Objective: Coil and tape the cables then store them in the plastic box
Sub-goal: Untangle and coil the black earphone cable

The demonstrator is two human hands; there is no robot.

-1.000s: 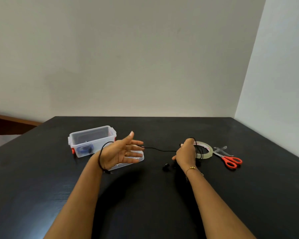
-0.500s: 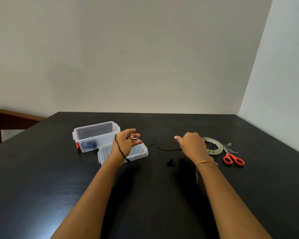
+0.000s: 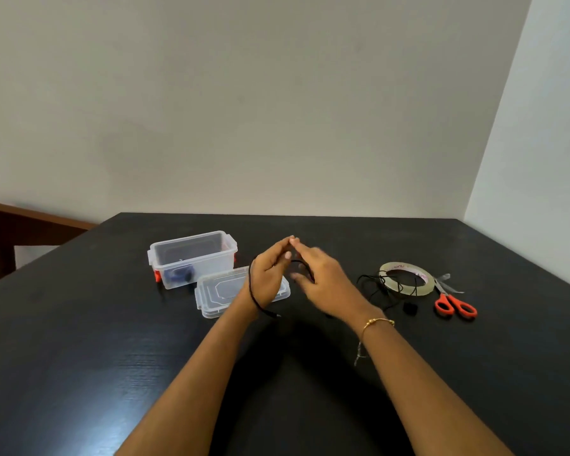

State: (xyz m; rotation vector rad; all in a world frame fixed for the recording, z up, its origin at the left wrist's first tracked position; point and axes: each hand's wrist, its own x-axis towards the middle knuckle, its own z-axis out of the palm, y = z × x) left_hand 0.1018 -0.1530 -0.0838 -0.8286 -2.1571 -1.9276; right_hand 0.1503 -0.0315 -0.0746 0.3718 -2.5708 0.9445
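1. My left hand (image 3: pixel 266 274) stands upright with its fingers straight, and the black cable (image 3: pixel 251 284) loops round the back of it near the wrist, its plug end hanging just off the wrist above the table (image 3: pixel 79 340).
2. My right hand (image 3: pixel 323 278) is blurred beside it, fingertips touching the left ones; the cable seems to run through its fingers, but I cannot tell whether they pinch it.
3. To wind well, I judge I should keep the left hand stiff, lay each turn beside the last and feed with light tension.
4. The slack lies by the tape roll (image 3: pixel 406 278), partly across it; the scissors (image 3: pixel 453 301) sit just beyond.
5. The plastic box (image 3: pixel 193 258) stands open, something dark and blue inside; its lid (image 3: pixel 224 291) lies in front, under my left hand.
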